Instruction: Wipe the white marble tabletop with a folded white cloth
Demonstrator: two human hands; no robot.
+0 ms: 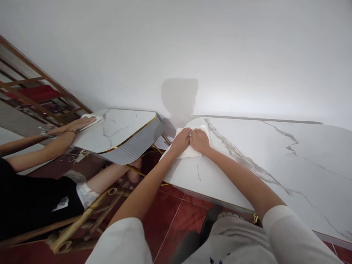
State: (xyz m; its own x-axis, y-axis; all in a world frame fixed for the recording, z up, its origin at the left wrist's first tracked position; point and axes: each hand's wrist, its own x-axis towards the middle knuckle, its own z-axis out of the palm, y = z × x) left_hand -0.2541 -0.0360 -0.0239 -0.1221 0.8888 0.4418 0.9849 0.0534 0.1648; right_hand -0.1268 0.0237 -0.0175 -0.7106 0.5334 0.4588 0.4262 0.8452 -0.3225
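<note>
A white cloth (194,151) lies on the left end of a white marble-patterned tabletop (247,146). My left hand (182,140) and my right hand (199,140) press side by side on this cloth, knuckles up, with their fingers bent and close together. The cloth shows above, between and below both hands. Gray veins run across the tabletop to the right of my right hand.
On the left, a person in black sits on a bamboo chair (82,220), hands on a white cloth (92,119) atop a second marble-patterned table (121,128) with gold trim. A wooden rack (41,99) leans behind. A white wall (247,55) stands behind both tables.
</note>
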